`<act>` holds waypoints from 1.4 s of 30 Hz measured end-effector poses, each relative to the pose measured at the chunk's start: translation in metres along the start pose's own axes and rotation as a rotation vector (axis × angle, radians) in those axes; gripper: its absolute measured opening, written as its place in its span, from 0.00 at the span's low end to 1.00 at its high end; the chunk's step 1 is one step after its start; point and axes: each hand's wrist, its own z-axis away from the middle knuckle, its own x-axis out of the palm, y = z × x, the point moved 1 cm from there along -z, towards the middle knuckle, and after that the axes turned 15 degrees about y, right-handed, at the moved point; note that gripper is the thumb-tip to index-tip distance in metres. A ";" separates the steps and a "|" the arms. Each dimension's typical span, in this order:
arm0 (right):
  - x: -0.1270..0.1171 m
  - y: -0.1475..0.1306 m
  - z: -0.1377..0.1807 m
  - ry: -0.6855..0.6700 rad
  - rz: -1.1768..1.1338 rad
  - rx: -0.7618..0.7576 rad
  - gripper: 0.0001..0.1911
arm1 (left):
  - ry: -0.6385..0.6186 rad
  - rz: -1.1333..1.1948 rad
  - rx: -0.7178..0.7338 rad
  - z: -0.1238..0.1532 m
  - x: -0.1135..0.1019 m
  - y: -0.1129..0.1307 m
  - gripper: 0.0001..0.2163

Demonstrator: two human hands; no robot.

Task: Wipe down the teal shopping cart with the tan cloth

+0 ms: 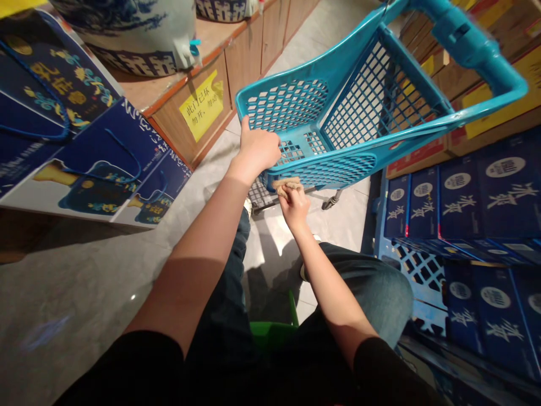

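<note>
A blue plastic shopping cart [350, 158] stands in front of me, its lattice basket tilted in my view and its handle at the upper right. My left hand [258, 148] grips the near corner of the basket's rim, thumb side along the edge. Below that rim, my right hand [295, 207] is closed on a crumpled beige cloth [287, 185]. The cloth touches the outer face of the basket near its lower corner. Part of the cloth is hidden by my fingers.
Stacked dark blue boxes [460, 203] rest on blue plastic pallets [416, 270] at the right. Blue gift bags [84, 146] stand at the left, beside a wooden cabinet [243, 51] bearing a yellow sign [203, 104] and a large ceramic jar [135, 34]. Something green [273, 332] is between my legs.
</note>
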 end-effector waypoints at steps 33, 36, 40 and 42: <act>-0.019 -0.028 -0.006 -0.056 0.032 0.010 0.11 | 0.053 0.043 0.044 -0.004 0.008 -0.012 0.20; -0.026 -0.032 -0.017 -0.119 0.055 0.004 0.14 | 0.054 0.027 0.048 -0.005 0.012 -0.014 0.20; -0.039 -0.031 -0.031 -0.179 0.056 -0.028 0.14 | 0.032 -0.022 0.059 -0.004 0.006 -0.010 0.21; -0.045 -0.028 -0.034 -0.188 0.059 -0.029 0.12 | 0.013 -0.041 0.051 -0.002 0.001 -0.006 0.22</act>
